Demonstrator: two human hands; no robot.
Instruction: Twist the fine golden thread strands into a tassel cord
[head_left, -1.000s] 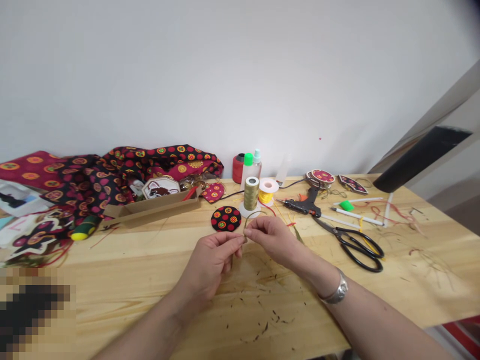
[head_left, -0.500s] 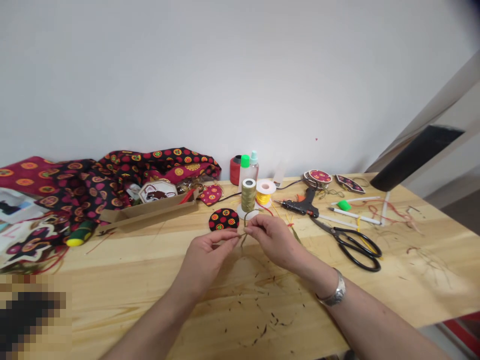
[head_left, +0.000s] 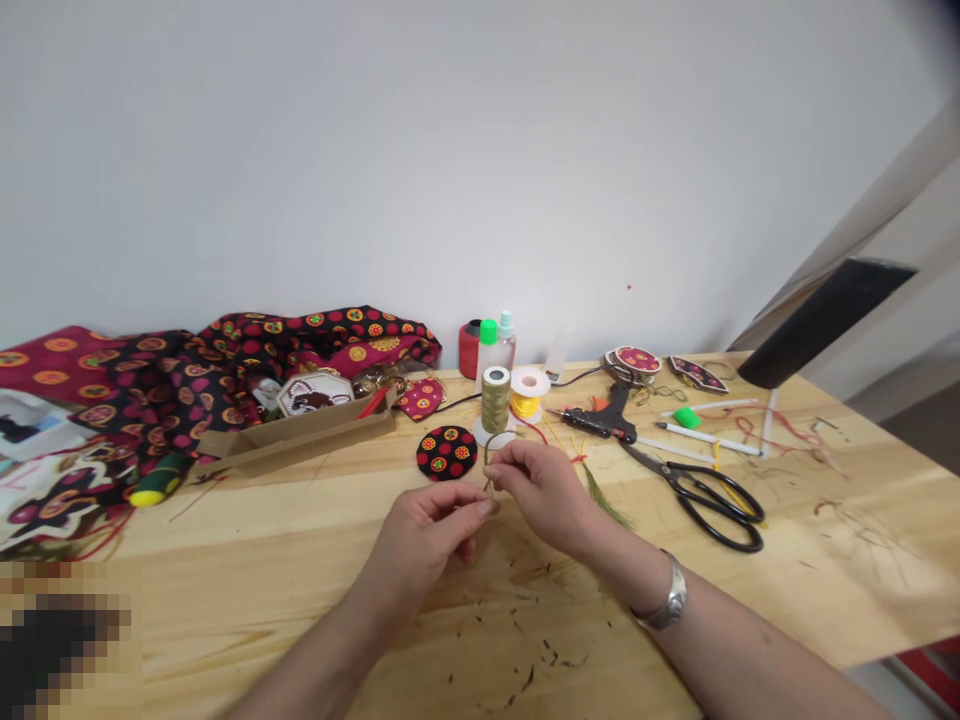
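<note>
Both my hands meet over the middle of the table, pinching a thin olive cord [head_left: 489,447]. My left hand [head_left: 433,525] is closed at the cord's lower part, thumb against forefinger. My right hand [head_left: 541,492] grips it slightly higher, where a small loop rises above the fingertips. The cord's ends are hidden by the fingers. Just behind my hands stand an olive thread spool [head_left: 496,402] and a spool of yellow cord [head_left: 529,393]. A round black patterned fabric disc [head_left: 447,453] lies behind my left hand. A green tassel [head_left: 602,497] lies to the right of my right hand.
To the right lie black-handled scissors [head_left: 716,505], a glue gun [head_left: 604,415] and a white pen [head_left: 709,438]. A cardboard tray [head_left: 300,440] and patterned cloth [head_left: 247,350] occupy the left. Bottles [head_left: 487,350] stand near the wall. Dark scraps [head_left: 529,675] litter the front.
My left hand has moved slightly down and right, its fingers curling more. My right hand has shifted a little, uncovering the green tassel. The cord stays between the hands.
</note>
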